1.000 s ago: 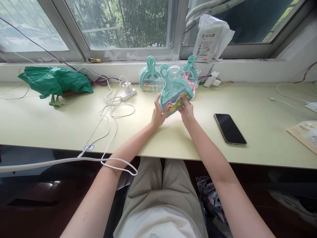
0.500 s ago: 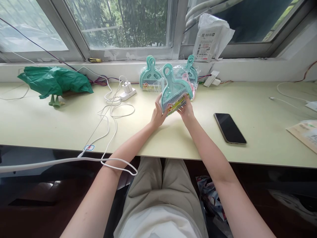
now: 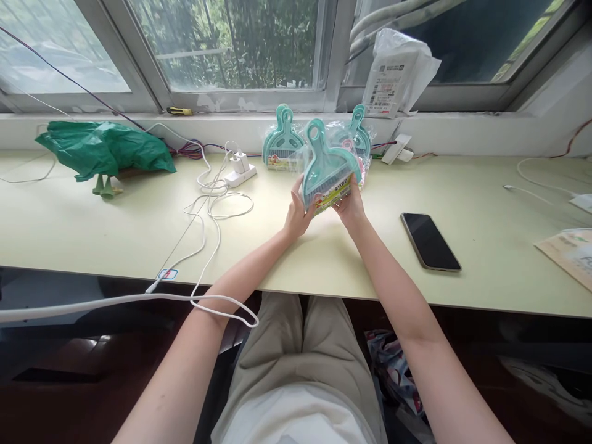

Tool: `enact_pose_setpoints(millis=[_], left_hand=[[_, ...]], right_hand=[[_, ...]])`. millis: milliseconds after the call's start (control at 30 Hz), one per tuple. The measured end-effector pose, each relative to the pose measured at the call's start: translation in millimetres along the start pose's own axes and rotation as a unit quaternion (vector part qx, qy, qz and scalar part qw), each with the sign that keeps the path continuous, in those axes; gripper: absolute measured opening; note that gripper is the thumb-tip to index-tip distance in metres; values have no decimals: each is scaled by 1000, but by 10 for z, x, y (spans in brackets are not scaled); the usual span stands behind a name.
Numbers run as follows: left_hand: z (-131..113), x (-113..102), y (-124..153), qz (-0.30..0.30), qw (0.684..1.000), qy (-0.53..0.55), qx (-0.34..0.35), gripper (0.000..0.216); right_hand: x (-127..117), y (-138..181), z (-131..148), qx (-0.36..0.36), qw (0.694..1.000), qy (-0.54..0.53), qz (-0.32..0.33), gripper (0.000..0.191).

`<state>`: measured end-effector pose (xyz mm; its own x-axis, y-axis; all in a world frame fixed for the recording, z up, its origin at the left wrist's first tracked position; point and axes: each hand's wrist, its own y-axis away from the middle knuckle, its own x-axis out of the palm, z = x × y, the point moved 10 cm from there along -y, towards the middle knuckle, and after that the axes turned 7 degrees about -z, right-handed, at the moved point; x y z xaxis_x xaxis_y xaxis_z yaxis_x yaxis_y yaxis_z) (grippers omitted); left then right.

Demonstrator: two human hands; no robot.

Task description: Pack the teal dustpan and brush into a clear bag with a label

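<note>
Between my two hands is a teal dustpan and brush set (image 3: 327,163) in clear wrap, tilted, its handle upward and a printed label along its lower edge. My left hand (image 3: 298,213) grips its lower left corner. On the lower right side, my right hand (image 3: 350,202) is closed on it, thumb in front and fingers behind and below. Two more wrapped teal sets stand against the wall: one set (image 3: 283,139) behind to the left, another set (image 3: 358,129) behind to the right. A pink part (image 3: 346,145) shows next to the right one, mostly hidden.
A phone (image 3: 430,242) lies right of my arms. White cables (image 3: 217,209) and a power strip (image 3: 240,177) are on the left, one cable crossing my left forearm. A green plastic bag (image 3: 108,151) lies farther left. On the sill are a yellow cutter (image 3: 179,111) and a wrapped package (image 3: 393,74).
Both hands keep their hold on the dustpan and brush set, which has hardly moved. The whole view has shifted very slightly.
</note>
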<state>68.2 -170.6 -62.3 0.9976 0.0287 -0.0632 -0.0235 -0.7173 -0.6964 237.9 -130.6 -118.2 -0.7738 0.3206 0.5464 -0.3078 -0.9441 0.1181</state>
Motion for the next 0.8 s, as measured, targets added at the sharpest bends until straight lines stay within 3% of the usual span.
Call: enact_pose_setpoints(millis=[133,233,500,700,800], left_hand=[[16,-223,-79,-78,997,5,-12,81],[32,-295,-103,-98,995,7,-16,82],[-41,-200,-90,-55,998,-9,8,86],[64,-161,-97,-84,993,49,-67,85],[224,-2,-46,-52,983,99,-145,89]], right_hand=[[270,183,88,-31,994,-5,102,35],[361,262,76,-43,989,8,143,40],[237,177,80,-85,993,-9,76,46],[186,193,104,-102,994,-15,34,46],[121,176,109,-105,994,-21,2,43]])
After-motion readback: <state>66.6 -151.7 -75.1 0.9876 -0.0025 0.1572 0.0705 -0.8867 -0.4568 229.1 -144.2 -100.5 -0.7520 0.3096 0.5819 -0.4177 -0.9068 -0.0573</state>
